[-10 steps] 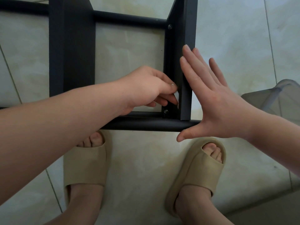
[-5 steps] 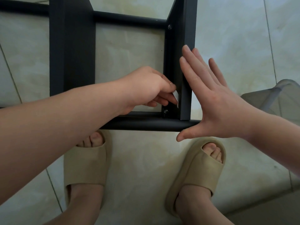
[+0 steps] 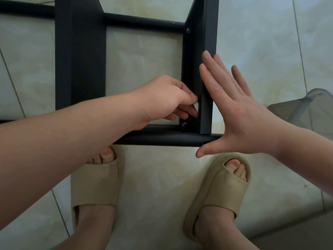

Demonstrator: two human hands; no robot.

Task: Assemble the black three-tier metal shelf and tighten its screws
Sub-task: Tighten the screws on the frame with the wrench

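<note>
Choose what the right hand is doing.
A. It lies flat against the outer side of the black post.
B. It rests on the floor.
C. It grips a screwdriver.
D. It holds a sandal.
A: the right hand lies with straight fingers against the black post and holds nothing; the left hand pinches a small white piece.

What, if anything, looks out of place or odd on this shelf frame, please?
Nothing looks damaged or askew. The lower corner screw seems to sit prouder than the upper screw, so it may be loose. The left hand pinches a small white piece against the black upright; I cannot tell what it is.
</note>
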